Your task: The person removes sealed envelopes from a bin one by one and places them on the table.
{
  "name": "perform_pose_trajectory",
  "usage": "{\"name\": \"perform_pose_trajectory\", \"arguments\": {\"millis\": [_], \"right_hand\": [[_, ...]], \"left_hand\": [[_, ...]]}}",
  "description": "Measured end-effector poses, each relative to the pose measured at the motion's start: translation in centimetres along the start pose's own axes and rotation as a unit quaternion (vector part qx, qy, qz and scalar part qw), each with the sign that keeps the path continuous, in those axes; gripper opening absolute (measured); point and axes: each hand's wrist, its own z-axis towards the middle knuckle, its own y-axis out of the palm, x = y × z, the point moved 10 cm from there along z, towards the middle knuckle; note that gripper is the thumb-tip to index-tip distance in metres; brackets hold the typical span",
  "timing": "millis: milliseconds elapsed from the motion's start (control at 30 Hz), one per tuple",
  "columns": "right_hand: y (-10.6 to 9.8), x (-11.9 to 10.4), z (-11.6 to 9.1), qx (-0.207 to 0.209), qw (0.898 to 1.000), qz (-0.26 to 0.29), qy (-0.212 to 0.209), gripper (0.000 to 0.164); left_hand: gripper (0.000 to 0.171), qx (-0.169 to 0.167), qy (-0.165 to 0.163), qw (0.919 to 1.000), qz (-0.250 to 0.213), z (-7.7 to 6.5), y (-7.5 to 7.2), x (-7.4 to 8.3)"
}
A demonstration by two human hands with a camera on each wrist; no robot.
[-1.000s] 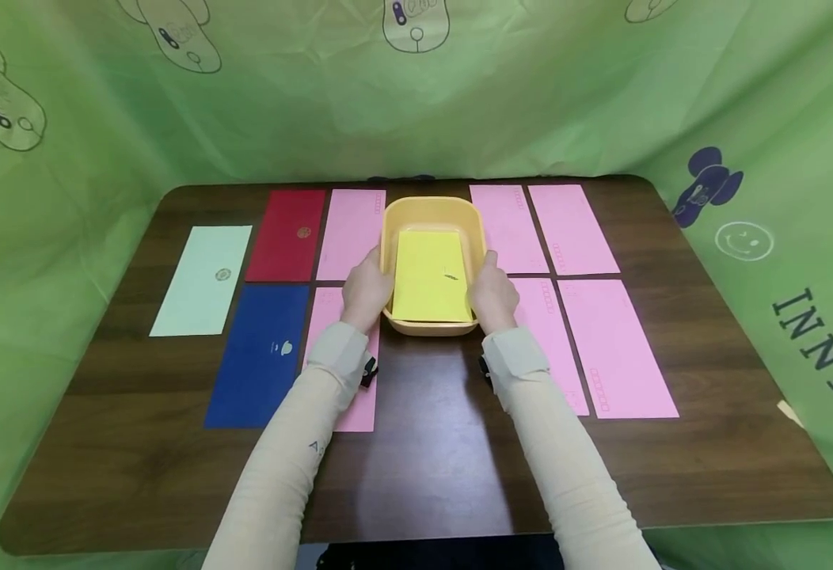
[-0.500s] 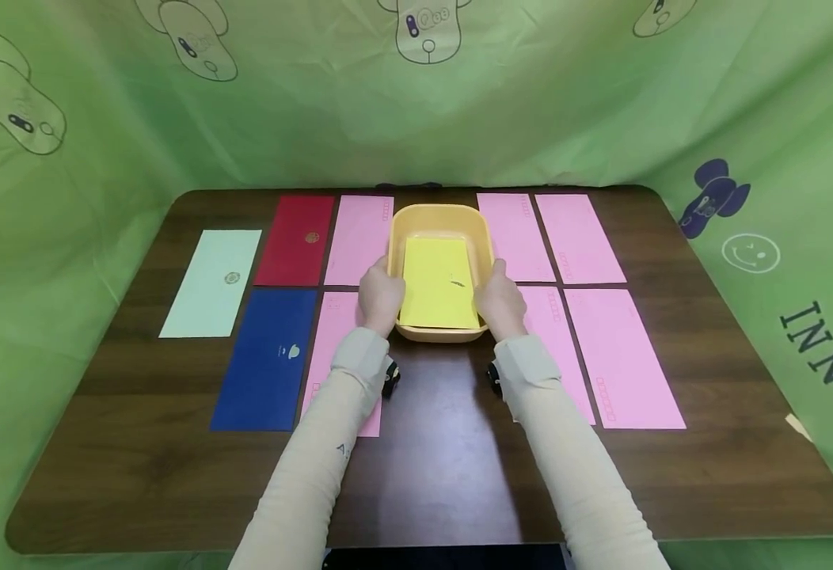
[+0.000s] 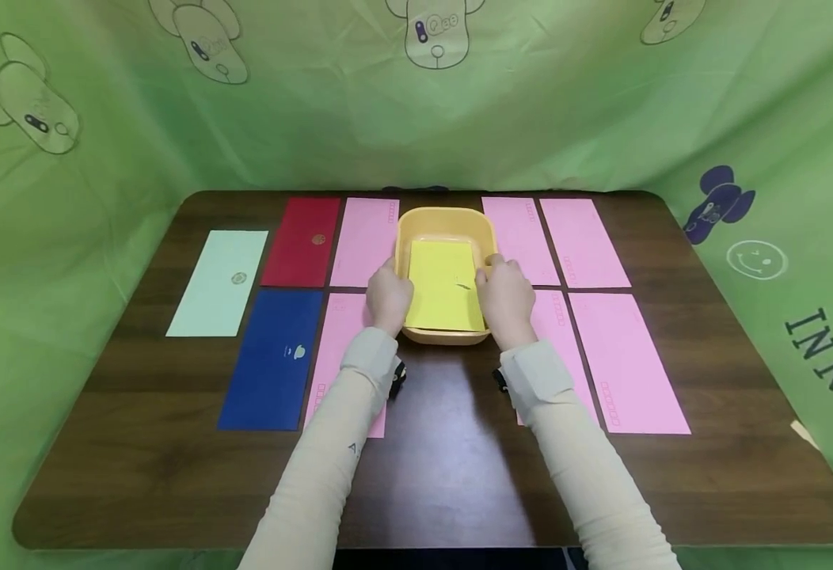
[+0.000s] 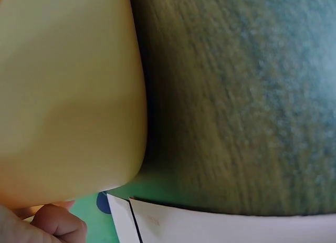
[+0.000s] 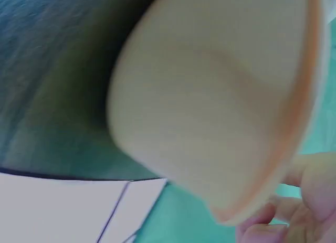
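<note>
A pale yellow plastic basin (image 3: 446,225) stands at the middle of the table, with a bright yellow envelope (image 3: 445,285) lying inside it. My left hand (image 3: 389,299) grips the basin's left rim; in the left wrist view its curled fingers (image 4: 60,222) show at the basin wall. Over the right rim is my right hand (image 3: 506,302), thumb toward the envelope. The right wrist view shows that hand's fingers (image 5: 265,214) loosely bent, right at the rim, with a gap between them and the thumb.
Several pink envelopes (image 3: 630,360) lie in rows on both sides of the basin. Farther left are a red envelope (image 3: 302,241), a blue envelope (image 3: 271,360) and a pale mint envelope (image 3: 217,283). The dark wooden table (image 3: 452,475) has green curtains (image 3: 317,119) around it.
My right hand has loosened from the basin's right rim and shifted inward over it. The left hand keeps its grip. The whole head view has shifted slightly; the envelopes lie as before.
</note>
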Motion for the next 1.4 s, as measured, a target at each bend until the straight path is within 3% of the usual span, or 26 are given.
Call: {"name": "perform_pose_trajectory", "arguments": {"millis": [167, 300, 667, 900, 1000, 1167, 1233, 1400], "right_hand": [[1.6, -1.1, -1.1, -0.101, 0.991, -0.092, -0.014, 0.042], [2.8, -1.1, -1.9, -0.169, 0.978, -0.123, -0.002, 0.051], [2.8, -1.4, -2.1, -0.176, 0.978, -0.111, -0.004, 0.050], [2.7, -0.9, -2.5, -0.215, 0.976, -0.027, 0.012, 0.039], [2.6, -0.3, -2.7, -0.212, 0.976, 0.047, 0.026, 0.033], [2.6, 0.7, -2.6, -0.207, 0.959, 0.188, 0.046, 0.024], [2.5, 1.1, -2.4, -0.205, 0.953, 0.217, 0.046, 0.025], [1.2, 1.8, -2.0, -0.193, 0.953, 0.230, 0.043, 0.043]], "left_hand": [[0.053, 0.000, -0.001, 0.9998, 0.018, 0.1, -0.1, -0.1], [0.053, 0.002, -0.003, 0.9998, 0.021, 0.1, -0.2, -0.1], [0.050, 0.012, 0.005, 0.9994, 0.031, 0.3, -0.5, 0.1], [0.051, 0.013, 0.003, 0.9997, 0.022, 0.3, -0.5, 0.0], [0.052, 0.004, -0.004, 0.9998, 0.019, 0.3, -0.1, -0.2], [0.052, 0.007, 0.002, 0.9996, 0.028, 0.3, 0.1, -0.1], [0.052, 0.011, 0.005, 0.9994, 0.033, 0.3, 0.1, 0.0], [0.055, 0.013, 0.000, 0.9985, 0.053, 0.4, 0.1, 0.1]]}}
